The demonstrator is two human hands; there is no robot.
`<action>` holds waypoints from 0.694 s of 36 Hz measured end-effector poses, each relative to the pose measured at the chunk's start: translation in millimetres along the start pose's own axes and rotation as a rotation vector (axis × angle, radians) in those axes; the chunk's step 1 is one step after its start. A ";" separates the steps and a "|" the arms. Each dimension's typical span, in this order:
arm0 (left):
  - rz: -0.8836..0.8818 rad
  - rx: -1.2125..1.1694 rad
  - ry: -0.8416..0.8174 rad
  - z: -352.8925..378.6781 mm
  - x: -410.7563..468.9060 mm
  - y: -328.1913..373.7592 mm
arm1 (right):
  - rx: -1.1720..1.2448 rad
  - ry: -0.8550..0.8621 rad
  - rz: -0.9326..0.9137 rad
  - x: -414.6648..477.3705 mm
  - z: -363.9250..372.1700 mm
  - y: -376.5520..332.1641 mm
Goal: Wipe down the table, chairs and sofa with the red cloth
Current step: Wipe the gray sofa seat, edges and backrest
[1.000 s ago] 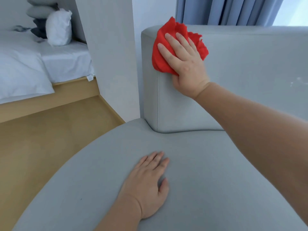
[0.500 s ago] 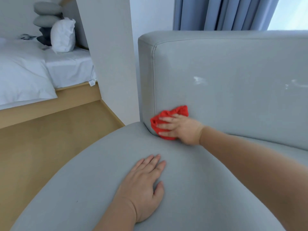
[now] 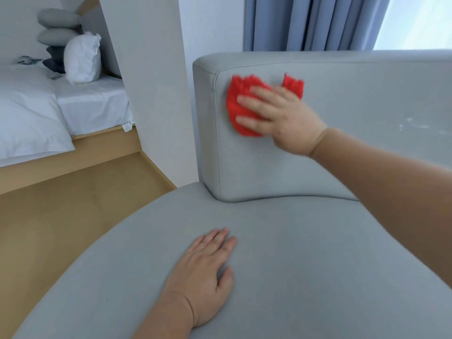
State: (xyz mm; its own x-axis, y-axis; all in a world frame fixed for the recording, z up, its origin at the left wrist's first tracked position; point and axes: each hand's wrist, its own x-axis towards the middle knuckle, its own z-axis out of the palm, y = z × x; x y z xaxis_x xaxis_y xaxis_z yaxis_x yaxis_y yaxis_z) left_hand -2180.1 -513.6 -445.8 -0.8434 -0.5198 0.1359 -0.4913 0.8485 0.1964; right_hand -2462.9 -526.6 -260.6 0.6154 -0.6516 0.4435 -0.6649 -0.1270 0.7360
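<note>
On the upper left part of the grey sofa's backrest (image 3: 269, 177), just inside its vertical seam and a little below the top edge, the red cloth (image 3: 238, 94) lies bunched against the fabric. The right hand (image 3: 281, 118) presses it there with the fingers (image 3: 254, 104) stretched out and spread flat over it, not curled round it; the hand and cloth are blurred. A tuft of red pokes out above the knuckles on the right side. The bare forearm reaches in from the right edge of the view, crossing in front of the backrest.

The left hand (image 3: 205, 272) rests palm down on the seat cushion (image 3: 305, 265), fingers straight and close together, thumb lying out to the right, holding nothing. It sits well below and slightly left of the cloth.

A few faint pale marks (image 3: 415, 123) show on the backrest far to the right of the cloth.

Behind the sofa hangs a blue-grey pleated curtain (image 3: 305, 23), with a bright window (image 3: 415, 20) at its right. Left of the sofa stands a white partition wall (image 3: 151, 81), and past it a bed (image 3: 29, 113) with white bedding on a light wooden platform. At its head, 1 white pillow (image 3: 83, 58) leans beside 2 stacked grey cushions (image 3: 57, 18). The floor (image 3: 61, 216) is light wood.
</note>
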 end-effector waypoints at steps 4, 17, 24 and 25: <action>0.006 0.013 -0.002 -1.0 0.8 1.1 | 0.083 -0.008 0.357 16.6 -22.2 38.1; 0.004 0.004 -0.004 0.2 1.9 -0.2 | 0.438 0.081 0.600 -14.3 15.5 -14.0; 0.008 0.026 0.001 1.2 2.8 0.8 | 0.519 -0.149 0.323 -69.3 53.9 -79.9; 0.008 0.028 0.004 1.5 3.2 0.8 | 0.545 -0.206 0.306 -76.0 58.4 -88.4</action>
State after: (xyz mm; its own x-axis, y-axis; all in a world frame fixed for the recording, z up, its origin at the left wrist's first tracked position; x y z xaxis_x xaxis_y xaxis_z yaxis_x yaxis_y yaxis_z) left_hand -2183.5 -514.5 -446.6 -0.8463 -0.5137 0.1411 -0.4908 0.8548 0.1685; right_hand -2475.6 -509.5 -389.3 0.3064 -0.8416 0.4448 -0.9497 -0.2384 0.2031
